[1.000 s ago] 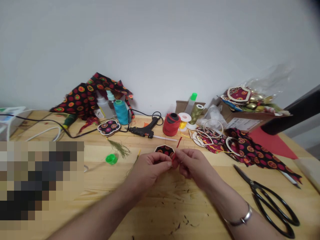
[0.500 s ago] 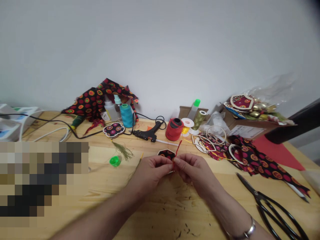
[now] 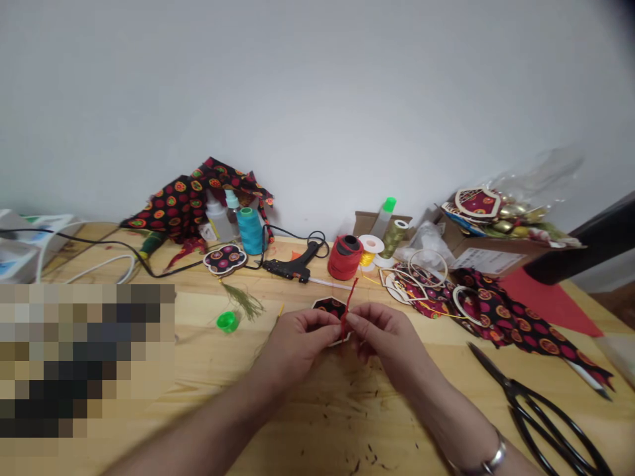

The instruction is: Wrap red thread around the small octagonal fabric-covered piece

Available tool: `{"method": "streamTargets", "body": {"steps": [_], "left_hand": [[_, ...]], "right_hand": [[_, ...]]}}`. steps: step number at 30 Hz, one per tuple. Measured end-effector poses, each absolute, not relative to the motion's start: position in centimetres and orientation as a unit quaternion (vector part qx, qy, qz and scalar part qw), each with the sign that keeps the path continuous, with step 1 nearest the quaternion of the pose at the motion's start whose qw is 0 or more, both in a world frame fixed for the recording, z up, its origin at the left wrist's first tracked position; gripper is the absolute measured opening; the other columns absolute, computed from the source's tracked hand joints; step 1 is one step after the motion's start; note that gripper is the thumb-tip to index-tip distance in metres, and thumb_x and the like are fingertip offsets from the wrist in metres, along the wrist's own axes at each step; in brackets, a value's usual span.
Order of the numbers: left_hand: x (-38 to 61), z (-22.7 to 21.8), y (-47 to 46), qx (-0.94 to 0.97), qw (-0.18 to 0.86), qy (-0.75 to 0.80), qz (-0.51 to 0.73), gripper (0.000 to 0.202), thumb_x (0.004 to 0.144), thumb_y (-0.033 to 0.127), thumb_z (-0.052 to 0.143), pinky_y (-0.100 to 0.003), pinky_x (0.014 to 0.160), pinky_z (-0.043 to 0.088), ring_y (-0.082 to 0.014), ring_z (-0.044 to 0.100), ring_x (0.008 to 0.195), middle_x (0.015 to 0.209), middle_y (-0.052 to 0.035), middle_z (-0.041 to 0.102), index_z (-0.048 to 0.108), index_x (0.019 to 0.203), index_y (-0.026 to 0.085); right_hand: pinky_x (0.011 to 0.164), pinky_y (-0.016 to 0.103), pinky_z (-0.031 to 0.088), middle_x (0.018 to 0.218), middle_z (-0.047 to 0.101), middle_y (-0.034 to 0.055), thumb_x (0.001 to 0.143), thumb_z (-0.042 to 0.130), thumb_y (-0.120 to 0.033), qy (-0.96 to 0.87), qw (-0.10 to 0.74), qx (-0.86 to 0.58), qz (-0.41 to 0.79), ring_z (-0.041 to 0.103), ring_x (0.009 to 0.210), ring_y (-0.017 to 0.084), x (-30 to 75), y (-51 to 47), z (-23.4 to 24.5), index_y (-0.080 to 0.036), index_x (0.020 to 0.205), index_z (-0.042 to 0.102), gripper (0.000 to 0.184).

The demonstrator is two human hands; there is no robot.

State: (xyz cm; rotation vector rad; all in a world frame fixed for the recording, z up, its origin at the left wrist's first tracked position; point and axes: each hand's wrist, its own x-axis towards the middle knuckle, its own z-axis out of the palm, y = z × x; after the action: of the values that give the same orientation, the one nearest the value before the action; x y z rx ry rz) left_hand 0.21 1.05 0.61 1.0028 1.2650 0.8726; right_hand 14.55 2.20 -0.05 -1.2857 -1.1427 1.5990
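Observation:
In the middle of the table, my left hand and my right hand meet with fingertips pinched on a thin red cord. One end of the cord sticks up above the fingers, and a short piece hangs below them. Just behind and under my fingertips lies a fabric-covered ornament with a pale wooden edge; my hands partly hide it. A spool of red cord stands behind my right hand.
Large black scissors lie at right. Behind are a glue gun, a teal thread cone and a yellow spool. A green cap sits left; patterned fabric lies right. A pixelated patch covers the lower left.
The fingertips have shifted slightly apart around the red cord, and a lower piece of it now shows below them. The hands stay in nearly the same place.

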Motion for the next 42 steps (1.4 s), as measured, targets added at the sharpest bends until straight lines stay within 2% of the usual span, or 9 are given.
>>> {"method": "streamTargets", "body": {"steps": [2, 4, 8, 14, 19, 24, 29, 35, 42], "left_hand": [[0.2, 0.5, 1.1, 0.426, 0.613, 0.539, 0.390, 0.011, 0.065, 0.024, 0.061, -0.019, 0.043, 0.023, -0.0052, 0.037, 0.045, 0.056, 0.0031, 0.057, 0.065, 0.065, 0.014], [0.2, 0.4, 1.1, 0.414, 0.618, 0.534, 0.402, 0.010, 0.064, 0.023, 0.062, -0.018, 0.041, 0.021, -0.0044, 0.036, 0.044, 0.056, 0.0031, 0.057, 0.065, 0.065, 0.013], [0.2, 0.1, 1.2, 0.376, 0.637, 0.521, 0.425, 0.010, 0.064, 0.023, 0.064, -0.017, 0.038, 0.016, -0.0025, 0.030, 0.040, 0.052, 0.0042, 0.053, 0.064, 0.065, 0.013], [0.2, 0.0, 1.1, 0.361, 0.653, 0.498, 0.442, 0.013, 0.065, 0.025, 0.063, -0.017, 0.037, 0.015, -0.0020, 0.029, 0.038, 0.054, 0.0027, 0.053, 0.064, 0.065, 0.012], [0.3, 0.1, 1.1, 0.346, 0.651, 0.501, 0.454, 0.010, 0.062, 0.022, 0.065, -0.017, 0.037, 0.015, -0.0018, 0.030, 0.037, 0.051, 0.0040, 0.053, 0.063, 0.061, 0.012], [0.2, 0.0, 1.1, 0.349, 0.649, 0.497, 0.458, 0.010, 0.064, 0.022, 0.064, -0.017, 0.037, 0.015, -0.0015, 0.029, 0.037, 0.052, 0.0036, 0.054, 0.064, 0.064, 0.012], [0.2, -0.1, 1.2, 0.343, 0.657, 0.496, 0.453, 0.011, 0.065, 0.022, 0.063, -0.017, 0.036, 0.015, -0.0015, 0.030, 0.037, 0.053, 0.0025, 0.055, 0.063, 0.066, 0.011], [0.2, -0.1, 1.2, 0.332, 0.657, 0.495, 0.460, 0.010, 0.064, 0.021, 0.064, -0.017, 0.035, 0.015, -0.0012, 0.029, 0.035, 0.050, 0.0031, 0.054, 0.062, 0.066, 0.011], [-0.1, -0.2, 1.3, 0.295, 0.703, 0.458, 0.456, 0.008, 0.065, 0.019, 0.063, -0.017, 0.035, 0.013, -0.0009, 0.026, 0.034, 0.045, 0.0048, 0.049, 0.060, 0.064, 0.011]], "right_hand": [[0.037, 0.018, 0.037, 0.048, 0.053, -0.0036, 0.066, 0.064, -0.032, -0.463, 0.404, -0.506, 0.606, 0.044, 0.038, 0.007, 14.6, 2.1, 0.0, -0.015, 0.071, 0.055, 0.019], [0.038, 0.019, 0.038, 0.062, 0.056, -0.0002, 0.064, 0.066, -0.031, -0.498, 0.422, -0.499, 0.571, 0.047, 0.044, 0.007, 14.6, 2.1, 0.0, -0.015, 0.068, 0.056, 0.018], [0.048, 0.021, 0.044, 0.088, 0.052, 0.0050, 0.061, 0.069, -0.026, -0.597, 0.427, -0.491, 0.470, 0.053, 0.069, 0.013, 14.5, 1.7, -0.1, -0.015, 0.059, 0.063, 0.013], [0.050, 0.021, 0.043, 0.089, 0.052, 0.0039, 0.064, 0.067, -0.020, -0.658, 0.404, -0.474, 0.423, 0.053, 0.077, 0.015, 14.4, 1.6, -0.4, -0.020, 0.067, 0.066, 0.003], [0.068, 0.027, 0.045, 0.089, 0.052, 0.0047, 0.069, 0.061, -0.017, -0.675, 0.405, -0.472, 0.396, 0.053, 0.083, 0.016, 14.4, 1.7, -0.2, -0.019, 0.063, 0.065, 0.007], [0.085, 0.036, 0.036, 0.095, 0.050, 0.0065, 0.066, 0.062, -0.016, -0.707, 0.403, -0.487, 0.316, 0.046, 0.096, 0.020, 14.3, 1.5, 0.2, -0.019, 0.061, 0.065, 0.007], [0.074, 0.035, 0.039, 0.080, 0.048, 0.0052, 0.065, 0.063, -0.018, -0.718, 0.389, -0.503, 0.284, 0.046, 0.083, 0.020, 14.3, 1.4, 0.4, -0.019, 0.060, 0.065, 0.006], [0.056, 0.026, 0.038, 0.061, 0.053, 0.0016, 0.067, 0.061, -0.019, -0.702, 0.352, -0.503, 0.361, 0.047, 0.060, 0.014, 14.2, 1.1, 0.2, -0.019, 0.061, 0.065, 0.007], [0.050, 0.024, 0.036, 0.060, 0.060, 0.0016, 0.070, 0.058, -0.024, -0.696, 0.319, -0.524, 0.372, 0.047, 0.053, 0.012, 14.2, 1.0, -0.1, -0.019, 0.066, 0.065, 0.009]]}}
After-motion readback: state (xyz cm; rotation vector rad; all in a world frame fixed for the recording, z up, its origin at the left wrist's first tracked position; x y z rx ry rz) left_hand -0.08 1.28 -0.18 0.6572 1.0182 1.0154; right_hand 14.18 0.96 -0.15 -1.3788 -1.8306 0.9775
